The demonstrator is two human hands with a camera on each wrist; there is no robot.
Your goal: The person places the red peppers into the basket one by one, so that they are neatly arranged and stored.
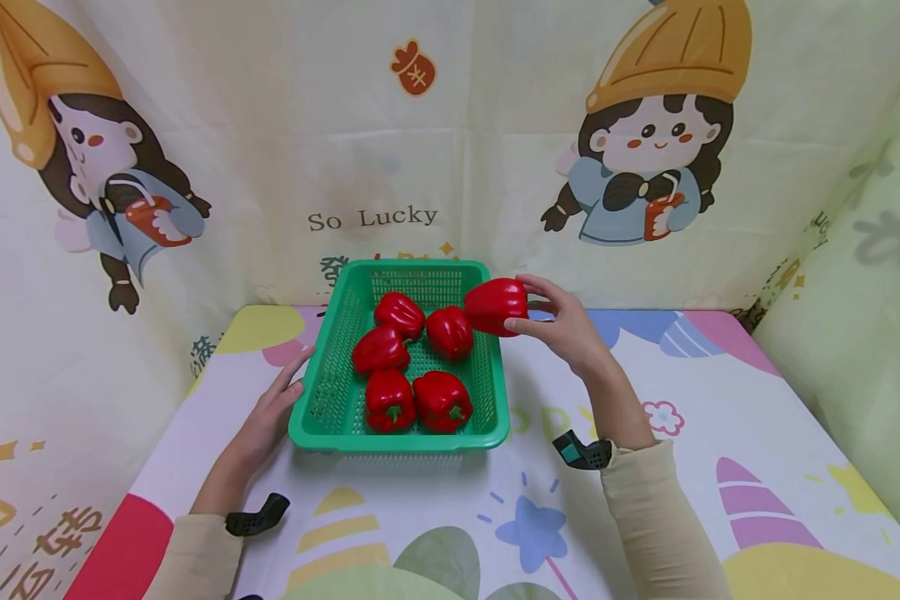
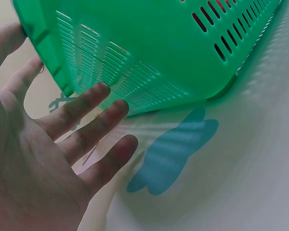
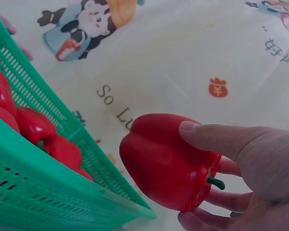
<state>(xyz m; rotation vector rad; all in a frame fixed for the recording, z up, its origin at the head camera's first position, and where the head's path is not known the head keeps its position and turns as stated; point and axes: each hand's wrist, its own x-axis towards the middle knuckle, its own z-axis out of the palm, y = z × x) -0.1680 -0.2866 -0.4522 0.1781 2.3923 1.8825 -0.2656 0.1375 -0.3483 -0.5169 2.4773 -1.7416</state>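
My right hand (image 1: 562, 329) grips a red bell pepper (image 1: 497, 307) at the right rim of a green plastic basket (image 1: 498, 392). In the right wrist view this pepper (image 3: 166, 161) lies on its side between thumb and fingers, its green stem toward the palm. Several more red bell peppers (image 1: 441, 402) sit inside the basket. On the basket's left side, my left hand (image 1: 270, 408) rests its fingertips at the rim. The left wrist view shows that hand (image 2: 43, 139) with spread, fairly straight fingers beside the slotted basket wall (image 2: 135, 48).
The basket stands on a table with a colourful printed cloth (image 1: 540, 533). Close behind rises a cream fabric backdrop (image 1: 285, 125) with cartoon figures and lettering. Another fabric wall (image 1: 862, 250) borders the right side. Each wrist carries a black strap device (image 1: 258, 515).
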